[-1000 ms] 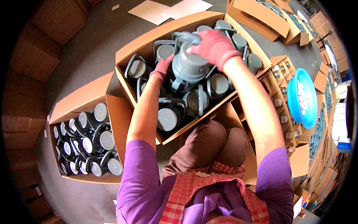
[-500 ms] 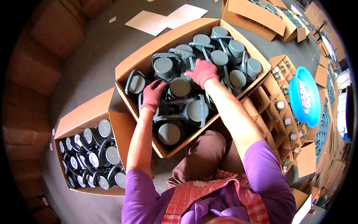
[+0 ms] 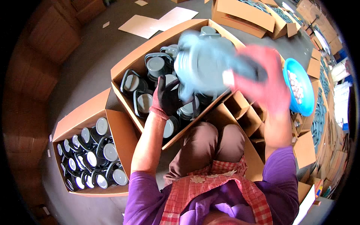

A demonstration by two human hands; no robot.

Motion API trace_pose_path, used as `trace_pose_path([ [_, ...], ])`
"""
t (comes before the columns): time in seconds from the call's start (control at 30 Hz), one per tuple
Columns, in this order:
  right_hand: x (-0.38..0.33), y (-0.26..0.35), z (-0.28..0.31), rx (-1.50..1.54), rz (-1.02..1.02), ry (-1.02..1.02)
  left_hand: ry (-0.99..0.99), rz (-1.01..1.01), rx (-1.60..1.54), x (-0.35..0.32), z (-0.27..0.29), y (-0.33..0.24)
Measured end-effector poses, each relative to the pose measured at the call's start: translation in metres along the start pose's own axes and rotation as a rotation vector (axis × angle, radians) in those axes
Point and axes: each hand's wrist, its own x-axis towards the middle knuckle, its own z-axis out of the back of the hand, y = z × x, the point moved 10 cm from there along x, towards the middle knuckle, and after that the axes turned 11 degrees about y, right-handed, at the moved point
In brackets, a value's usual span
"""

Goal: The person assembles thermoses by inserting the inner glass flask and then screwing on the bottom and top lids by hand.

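Taking the large carton (image 3: 138,55) as the clock's centre, I see a blue-grey container (image 3: 202,63) in the air over its two o'clock part, badly smeared by motion. The right hand (image 3: 262,78), in a red glove, is clamped on it near the handle, at about four o'clock from its body. The left hand (image 3: 165,97), its glove dark across the palm, stands apart from the right, fingers open, at about half past seven from the container; I can't tell whether the fingertips touch it. Below sit more grey-ended containers (image 3: 155,64), handles up around them.

At eight o'clock a smaller carton (image 3: 122,131) holds rows of dark containers (image 3: 110,152) with pale round ends. Bent knees (image 3: 200,142) show at five, a divided carton (image 3: 249,118) at four, and a blue basin (image 3: 308,90) of small whitish pieces at three.
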Motion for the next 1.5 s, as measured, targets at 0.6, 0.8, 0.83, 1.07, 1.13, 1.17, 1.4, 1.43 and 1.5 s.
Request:
trace_pose_path([
  [0.6, -0.224, -0.072, 0.037, 0.112, -0.446, -0.391, 0.573, -0.203, 1.006, 0.003, -0.055, 0.213],
  [0.8, -0.216, -0.064, 0.023, 0.220, -0.327, -0.302, 0.758, 0.417, 0.075, 0.055, -0.153, 0.209],
  [0.83, -0.207, -0.063, 0.024, 0.339, -0.290, -0.298, 0.772, 0.357, 0.105, 0.059, -0.164, 0.197],
  [1.07, -0.257, -0.175, -0.029, 0.316, -0.506, -0.286, 0.983, -0.287, 0.729, 0.019, -0.250, 0.093],
  [1.13, -0.272, -0.166, -0.018, 0.305, -0.503, -0.524, 1.008, -0.349, 0.903, 0.017, -0.255, 0.085],
  [1.17, -0.278, -0.164, -0.017, 0.624, -0.398, -0.713, 1.030, -0.336, 0.964, 0.022, -0.254, 0.091],
  [1.4, -0.429, -0.190, 0.015, 0.141, -1.098, -0.793, 0.821, -0.613, 1.574, 0.018, -0.277, 0.079],
  [1.43, -0.480, -0.207, 0.011, 0.034, -1.319, -0.742, 0.536, -0.658, 1.669, 0.020, -0.276, 0.066],
  [1.5, -0.558, -0.234, 0.002, -0.205, -1.680, -0.577, 0.266, -0.606, 1.556, 0.026, -0.296, 0.043],
])
